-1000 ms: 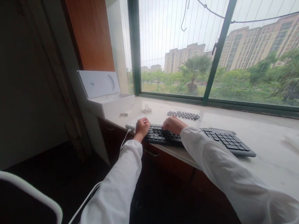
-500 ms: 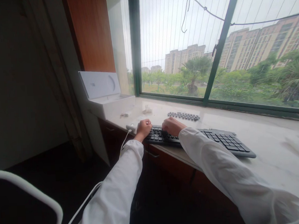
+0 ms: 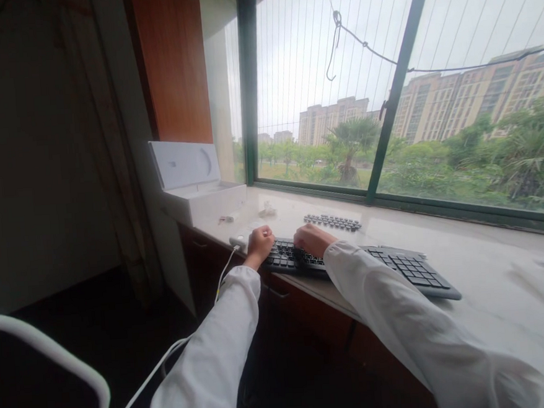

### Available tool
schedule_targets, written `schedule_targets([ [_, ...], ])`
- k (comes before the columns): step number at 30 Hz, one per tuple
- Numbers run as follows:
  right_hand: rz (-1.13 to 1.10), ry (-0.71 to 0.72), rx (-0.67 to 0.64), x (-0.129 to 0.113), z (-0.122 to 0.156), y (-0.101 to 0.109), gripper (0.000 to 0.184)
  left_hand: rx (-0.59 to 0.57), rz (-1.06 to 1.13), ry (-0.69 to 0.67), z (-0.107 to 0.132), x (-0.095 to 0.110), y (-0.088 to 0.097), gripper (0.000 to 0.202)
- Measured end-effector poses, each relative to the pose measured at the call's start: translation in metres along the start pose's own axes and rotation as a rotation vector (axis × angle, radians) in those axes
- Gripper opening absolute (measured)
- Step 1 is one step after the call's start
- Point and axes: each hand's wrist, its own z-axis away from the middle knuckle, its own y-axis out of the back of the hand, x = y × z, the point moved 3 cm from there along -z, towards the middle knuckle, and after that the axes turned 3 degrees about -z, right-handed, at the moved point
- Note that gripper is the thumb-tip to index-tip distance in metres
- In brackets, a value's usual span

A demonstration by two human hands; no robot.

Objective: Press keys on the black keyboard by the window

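A black keyboard (image 3: 397, 266) lies along the front edge of a pale stone window ledge (image 3: 481, 258). My left hand (image 3: 260, 243) rests at the keyboard's left end, its fingers curled into a loose fist; whether it holds anything is hidden. My right hand (image 3: 312, 238) sits on the keys just right of it, fingers bent down over the keys. Both arms wear white sleeves. Behind the keyboard lies a row of loose dark keycaps (image 3: 333, 222).
An open white box (image 3: 196, 187) stands at the ledge's left end. A small white device (image 3: 238, 240) with a white cable (image 3: 171, 354) sits left of my left hand. A white chair rail (image 3: 54, 356) is at lower left. A large window fills the back.
The view has tilted up slightly, so everything sits a little lower or shifted. Both hands stay on the left part of the keyboard with hardly any movement.
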Motion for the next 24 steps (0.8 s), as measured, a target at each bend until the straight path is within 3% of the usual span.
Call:
schedule_targets([
  [20, -0.133, -0.107, -0.024, 0.015, -0.019, -0.003, 0.016, 0.008, -0.025, -0.021, 0.0, -0.001, 0.0, 0.011],
  [24, -0.173, -0.186, -0.121, 0.011, -0.023, 0.004, 0.011, 0.003, -0.032, -0.013, -0.001, -0.001, -0.001, 0.011],
])
